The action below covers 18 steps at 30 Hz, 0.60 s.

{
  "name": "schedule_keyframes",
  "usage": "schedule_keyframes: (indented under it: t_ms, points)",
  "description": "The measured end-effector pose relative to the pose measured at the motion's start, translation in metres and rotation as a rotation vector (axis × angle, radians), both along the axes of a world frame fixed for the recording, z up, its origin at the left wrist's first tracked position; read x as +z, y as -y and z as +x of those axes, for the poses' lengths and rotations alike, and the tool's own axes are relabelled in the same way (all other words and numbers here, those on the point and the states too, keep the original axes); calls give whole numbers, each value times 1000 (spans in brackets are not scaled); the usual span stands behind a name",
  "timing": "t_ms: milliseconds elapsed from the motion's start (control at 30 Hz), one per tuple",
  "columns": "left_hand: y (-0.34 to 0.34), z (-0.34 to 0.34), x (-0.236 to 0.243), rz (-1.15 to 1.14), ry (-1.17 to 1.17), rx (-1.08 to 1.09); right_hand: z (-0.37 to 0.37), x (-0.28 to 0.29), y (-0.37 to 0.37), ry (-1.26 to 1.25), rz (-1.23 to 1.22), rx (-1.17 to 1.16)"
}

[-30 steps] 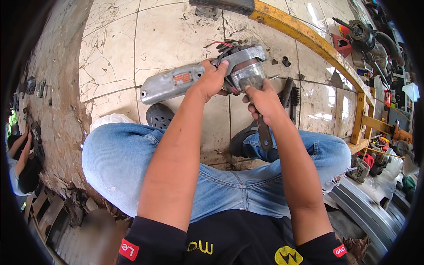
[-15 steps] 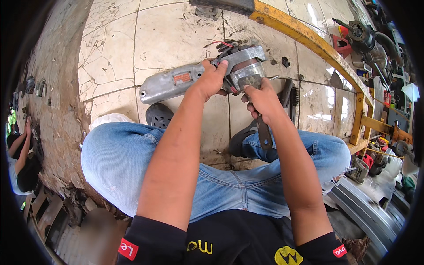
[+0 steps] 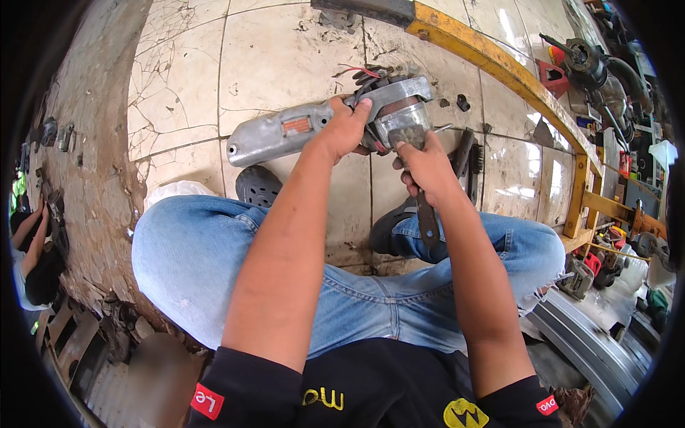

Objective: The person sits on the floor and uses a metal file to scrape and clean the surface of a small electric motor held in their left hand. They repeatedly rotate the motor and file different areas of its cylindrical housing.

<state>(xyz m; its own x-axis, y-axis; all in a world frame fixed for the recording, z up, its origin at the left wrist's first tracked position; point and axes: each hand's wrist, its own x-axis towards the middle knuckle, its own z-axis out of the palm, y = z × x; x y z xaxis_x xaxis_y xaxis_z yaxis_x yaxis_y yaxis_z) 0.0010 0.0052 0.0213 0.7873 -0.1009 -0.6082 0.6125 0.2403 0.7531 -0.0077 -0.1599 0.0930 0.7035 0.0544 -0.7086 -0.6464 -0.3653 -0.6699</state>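
A grey cast-metal motor housing (image 3: 399, 110), with a reddish-brown band and loose red wires at its far side, rests tilted on the tiles in front of me. A long rounded metal cover (image 3: 275, 134) with an orange label extends from it toward the left. Closed around the joint between them is my left hand (image 3: 344, 127), thumb on top. My right hand (image 3: 426, 165) grips a dark flat-handled tool (image 3: 427, 222) with a hole at its end. The tool's head lies against the near face of the housing; whether it is a brush or a scraper, I cannot tell.
Beside the housing lie a wire brush (image 3: 478, 160) and another dark tool (image 3: 463, 151). A yellow metal frame (image 3: 499, 68) spans the right side. Machine parts (image 3: 589, 64) stand beyond it. My bent legs (image 3: 189, 260) flank the work. Another person's arms (image 3: 32, 239) show far left.
My right hand and the tool have shifted very slightly on the housing. The left hand keeps its hold, and the housing stays in place on the tiles.
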Motion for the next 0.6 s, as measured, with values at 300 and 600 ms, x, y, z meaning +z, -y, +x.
schedule_keyframes:
  t_ms: [300, 600]
  points:
    - [1, 1, -2, 11, 12, 15, 4, -4, -1, 17, 0, 4]
    - [-1, 1, -3, 13, 13, -11, 1, 5, 34, 88, 100, -70]
